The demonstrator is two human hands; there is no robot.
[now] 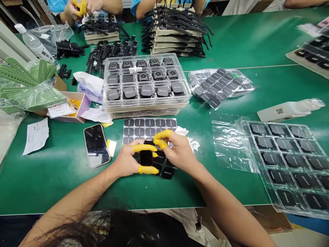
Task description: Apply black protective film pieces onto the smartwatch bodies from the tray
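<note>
My left hand point(127, 160), with yellow finger cots, pinches a small black square watch face point(146, 158) between thumb and forefinger just above the green table point(51, 178). My right hand point(177, 151), also in yellow cots, is curled beside it with thumb and forefinger pinched together at the face's upper right corner; what they hold is too small to make out. Under both hands lies a sheet of dark square stickers point(147, 127), and loose black squares point(167, 172) lie below the hands.
A stack of clear trays with watch bodies point(146, 85) stands behind the sheet. A phone point(96, 145) lies to the left, a tray of black pieces point(290, 164) to the right. Green straps point(25, 85), a box point(77, 106), a bottle point(290, 109) and other people's hands point(79, 8) are farther off.
</note>
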